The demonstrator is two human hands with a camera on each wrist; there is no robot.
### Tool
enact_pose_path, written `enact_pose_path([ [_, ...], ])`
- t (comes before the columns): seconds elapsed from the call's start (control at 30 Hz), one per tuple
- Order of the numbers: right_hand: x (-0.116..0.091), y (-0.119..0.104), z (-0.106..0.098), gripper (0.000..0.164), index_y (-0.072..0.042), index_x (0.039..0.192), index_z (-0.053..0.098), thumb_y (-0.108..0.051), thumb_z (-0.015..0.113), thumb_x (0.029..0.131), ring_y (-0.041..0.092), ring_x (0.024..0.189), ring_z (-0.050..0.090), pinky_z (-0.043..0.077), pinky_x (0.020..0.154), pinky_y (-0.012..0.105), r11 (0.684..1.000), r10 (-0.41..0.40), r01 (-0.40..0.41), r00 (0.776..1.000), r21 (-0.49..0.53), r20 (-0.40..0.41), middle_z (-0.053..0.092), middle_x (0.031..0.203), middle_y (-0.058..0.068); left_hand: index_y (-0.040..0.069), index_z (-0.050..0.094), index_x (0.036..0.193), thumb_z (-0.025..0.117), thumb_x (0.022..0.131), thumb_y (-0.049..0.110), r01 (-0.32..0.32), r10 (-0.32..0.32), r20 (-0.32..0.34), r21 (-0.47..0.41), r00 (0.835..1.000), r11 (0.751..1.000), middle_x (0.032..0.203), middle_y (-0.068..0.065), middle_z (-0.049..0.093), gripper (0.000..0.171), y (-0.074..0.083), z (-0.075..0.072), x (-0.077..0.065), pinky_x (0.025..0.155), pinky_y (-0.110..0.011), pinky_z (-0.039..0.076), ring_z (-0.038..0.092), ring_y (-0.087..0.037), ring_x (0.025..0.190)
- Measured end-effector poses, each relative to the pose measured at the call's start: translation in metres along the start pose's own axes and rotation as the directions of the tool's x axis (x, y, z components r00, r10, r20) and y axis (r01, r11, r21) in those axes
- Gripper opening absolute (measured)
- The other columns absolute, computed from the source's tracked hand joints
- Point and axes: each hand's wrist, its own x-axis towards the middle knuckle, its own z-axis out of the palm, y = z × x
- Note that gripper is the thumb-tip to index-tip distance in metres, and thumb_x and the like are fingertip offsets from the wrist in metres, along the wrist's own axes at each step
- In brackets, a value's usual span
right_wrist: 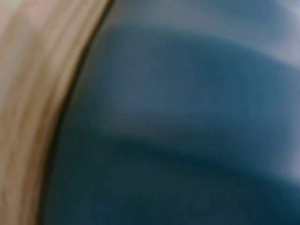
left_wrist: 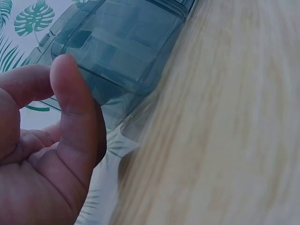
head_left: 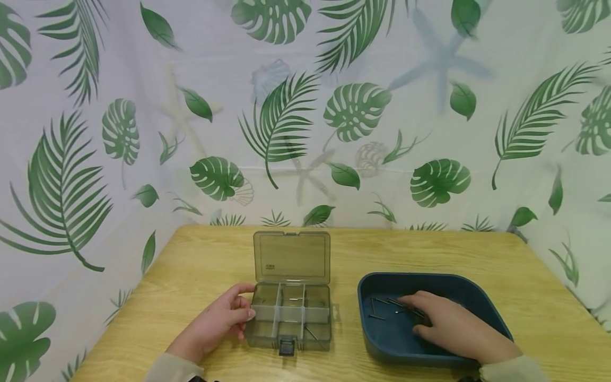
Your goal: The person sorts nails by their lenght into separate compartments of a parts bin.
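Observation:
A smoky see-through compartment box [head_left: 289, 347] stands with its lid [head_left: 292, 258] raised at the back. My left hand [head_left: 221, 318] holds the box's left side, thumb at the side rim and index finger at the rear corner. One thin screw [head_left: 311, 333] leans in the front right compartment; something small and thin shows in a middle one. My right hand [head_left: 444, 321] reaches into a dark blue tray [head_left: 377, 347], fingertips among several thin dark screws [head_left: 377, 317]. Its thumb stands apart from the fingers. In the right wrist view only the blurred tray [right_wrist: 197, 93] shows.
Box and tray stand side by side on a wood-grain table [head_left: 215, 254], with a narrow gap between them. Behind the table hangs a leaf-patterned white cloth [head_left: 305, 207], which also runs along both sides.

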Motion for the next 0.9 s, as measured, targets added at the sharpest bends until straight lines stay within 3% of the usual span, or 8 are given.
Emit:
enact_pose_path([
  [0.23,0.0,0.004,-0.002,0.04,-0.021,0.127,0.068,-0.021,0.078,0.089,0.008,0.098,0.061,0.054,0.078,0.035,0.999,-0.036,0.035,0.999,-0.012,-0.017,0.06,0.111,-0.013,0.004,0.029,0.154,0.064,0.1,0.013,0.0,0.001,0.015,-0.017,1.0,1.0,0.096,-0.008,0.05,0.065,-0.004,0.0,0.001,0.057,-0.03,0.053,0.049,-0.017,0.071],
  [0.5,0.002,0.015,0.0,0.026,-0.023,0.112,0.072,-0.012,0.077,0.089,0.01,0.094,0.063,0.055,0.076,0.035,0.998,-0.057,0.057,0.998,-0.004,0.006,0.059,0.105,-0.013,0.003,0.03,0.153,0.065,0.1,0.014,0.001,-0.001,0.018,-0.028,1.0,1.0,0.095,-0.008,0.051,0.065,-0.008,0.005,0.007,0.058,-0.03,0.053,0.049,-0.017,0.07],
  [0.7,0.0,0.015,0.008,0.025,-0.024,0.106,0.072,-0.007,0.076,0.088,0.007,0.088,0.059,0.054,0.073,0.034,0.999,-0.052,0.052,0.999,0.014,0.014,0.056,0.096,-0.013,0.003,0.028,0.154,0.064,0.1,0.013,0.024,-0.023,0.021,-0.031,1.0,0.999,0.096,-0.007,0.051,0.066,-0.013,0.006,0.001,0.057,-0.031,0.054,0.05,-0.017,0.07],
  [0.9,0.004,0.01,0.008,0.026,-0.025,0.102,0.07,-0.003,0.074,0.089,0.006,0.078,0.052,0.05,0.068,0.034,1.0,-0.021,0.021,1.0,0.007,0.012,0.056,0.089,-0.012,0.004,0.028,0.154,0.064,0.1,0.014,0.01,-0.01,0.012,-0.009,1.0,1.0,0.097,-0.008,0.05,0.065,-0.006,0.0,0.001,0.056,-0.031,0.053,0.049,-0.018,0.07],
])
